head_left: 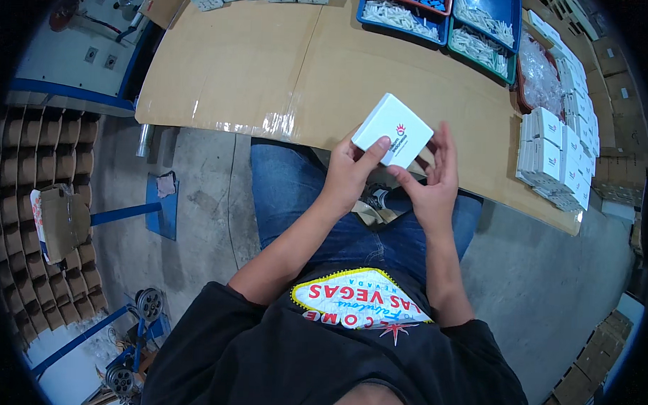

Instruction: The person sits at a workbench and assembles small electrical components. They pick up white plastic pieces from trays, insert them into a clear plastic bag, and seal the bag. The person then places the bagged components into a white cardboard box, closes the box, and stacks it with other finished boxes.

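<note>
White box (398,119) over bench (228,78) edge; left hand (348,172) grips it, thumb on top; right hand (432,185) half spread at right side, hold unclear.

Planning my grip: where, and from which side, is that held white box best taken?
Probably pinch the white box at its far corner, from over the table. It is flat and square, and that corner looks bare: the left hand grips its near-left part, the right hand sits by its near-right edge.
</note>
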`<act>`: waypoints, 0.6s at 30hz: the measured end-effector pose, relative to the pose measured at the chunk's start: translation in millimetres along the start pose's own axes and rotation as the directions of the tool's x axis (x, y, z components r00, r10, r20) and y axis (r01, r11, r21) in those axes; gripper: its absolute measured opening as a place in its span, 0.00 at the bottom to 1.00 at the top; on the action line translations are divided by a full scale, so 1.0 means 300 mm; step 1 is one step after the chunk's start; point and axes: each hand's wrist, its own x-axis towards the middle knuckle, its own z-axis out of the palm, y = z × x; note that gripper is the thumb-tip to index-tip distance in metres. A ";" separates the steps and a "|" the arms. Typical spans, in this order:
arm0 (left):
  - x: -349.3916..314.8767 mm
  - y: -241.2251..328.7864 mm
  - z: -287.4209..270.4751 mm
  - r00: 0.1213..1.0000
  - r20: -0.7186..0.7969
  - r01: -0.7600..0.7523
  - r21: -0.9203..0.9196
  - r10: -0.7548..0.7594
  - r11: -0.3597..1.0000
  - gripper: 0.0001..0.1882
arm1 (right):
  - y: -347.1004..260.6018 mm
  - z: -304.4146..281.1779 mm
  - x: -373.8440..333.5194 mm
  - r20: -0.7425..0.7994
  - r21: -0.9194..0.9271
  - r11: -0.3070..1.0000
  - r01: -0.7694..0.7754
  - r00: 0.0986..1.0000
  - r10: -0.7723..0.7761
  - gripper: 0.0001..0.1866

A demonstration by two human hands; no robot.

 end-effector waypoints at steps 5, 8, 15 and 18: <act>-0.032 0.012 0.020 0.992 0.020 0.125 -0.280 -0.124 0.952 0.18 | 0.071 -0.038 -0.016 0.256 0.211 0.886 -0.412 0.898 0.357 0.19; -0.033 0.019 0.016 0.987 0.054 0.158 -0.312 -0.149 0.937 0.18 | 0.062 -0.018 -0.028 0.269 0.241 0.888 -0.391 0.906 0.326 0.17; -0.037 0.026 -0.001 0.974 0.139 0.219 -0.342 -0.181 0.914 0.21 | 0.053 -0.020 -0.032 0.262 0.074 0.962 -0.262 0.936 0.235 0.17; -0.027 0.018 -0.018 0.967 0.205 0.219 -0.359 -0.153 0.907 0.24 | 0.040 -0.012 -0.036 0.230 -0.044 0.991 -0.129 0.964 0.135 0.16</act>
